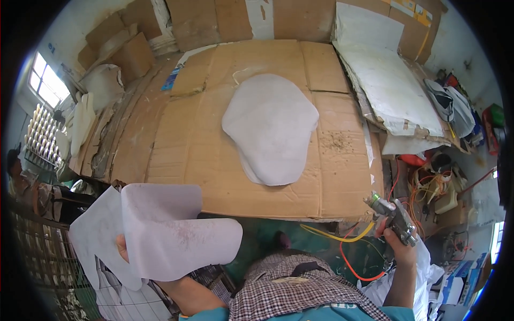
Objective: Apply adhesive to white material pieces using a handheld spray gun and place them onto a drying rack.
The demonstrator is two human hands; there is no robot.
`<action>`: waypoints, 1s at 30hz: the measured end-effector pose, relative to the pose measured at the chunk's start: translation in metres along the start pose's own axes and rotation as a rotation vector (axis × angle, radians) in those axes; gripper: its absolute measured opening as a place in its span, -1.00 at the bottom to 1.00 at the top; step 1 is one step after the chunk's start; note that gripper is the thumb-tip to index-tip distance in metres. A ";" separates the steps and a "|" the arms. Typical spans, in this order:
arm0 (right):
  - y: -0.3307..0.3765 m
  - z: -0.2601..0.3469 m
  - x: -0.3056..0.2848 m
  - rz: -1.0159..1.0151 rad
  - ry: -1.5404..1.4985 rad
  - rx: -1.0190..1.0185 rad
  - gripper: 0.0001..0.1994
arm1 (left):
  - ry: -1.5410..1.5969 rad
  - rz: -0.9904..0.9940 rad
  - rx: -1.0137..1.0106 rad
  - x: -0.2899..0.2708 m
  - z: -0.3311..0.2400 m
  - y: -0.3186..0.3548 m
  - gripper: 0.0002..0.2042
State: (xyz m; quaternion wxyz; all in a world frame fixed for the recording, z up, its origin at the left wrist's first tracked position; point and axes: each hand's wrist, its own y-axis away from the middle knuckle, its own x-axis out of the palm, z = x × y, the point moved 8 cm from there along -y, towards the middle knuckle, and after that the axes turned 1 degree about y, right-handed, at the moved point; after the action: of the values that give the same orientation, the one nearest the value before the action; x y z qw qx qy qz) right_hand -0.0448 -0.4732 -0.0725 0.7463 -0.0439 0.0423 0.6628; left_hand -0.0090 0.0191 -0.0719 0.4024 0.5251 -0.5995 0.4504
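Head cam, fisheye, looks dn & fwd over table [174, 160]

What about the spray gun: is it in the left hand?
No, the right hand grips the spray gun, while the left hand holds pale sheets.

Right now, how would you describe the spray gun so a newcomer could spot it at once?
Start at the big cardboard-covered table and follow it to its near right corner. Just off that corner, the right hand grips the spray gun. Unlike the thin, bendy yellow hose and orange hose nearby, it is chunky grey metal with a green band toward the front.
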 end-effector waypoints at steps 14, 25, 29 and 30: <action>0.021 -0.006 -0.029 -0.136 -0.003 0.078 -0.46 | 0.150 0.152 -0.154 0.003 0.013 -0.007 -0.62; 0.009 0.000 -0.024 -0.188 -0.043 0.052 -0.59 | -0.177 0.003 0.012 0.014 0.032 -0.020 -0.52; 0.012 -0.001 -0.042 -0.149 0.024 0.075 -0.56 | -0.263 -0.082 0.096 0.019 0.031 -0.020 -0.51; 0.015 -0.004 -0.040 -0.071 0.031 0.106 -0.49 | -0.286 -0.105 0.121 0.020 0.030 -0.019 -0.51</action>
State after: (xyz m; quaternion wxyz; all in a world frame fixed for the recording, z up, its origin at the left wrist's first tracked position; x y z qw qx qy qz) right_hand -0.0647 -0.5108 -0.0722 0.7699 -0.0159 0.0873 0.6319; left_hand 0.0071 -0.0158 -0.0582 0.3038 0.6377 -0.5942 0.3846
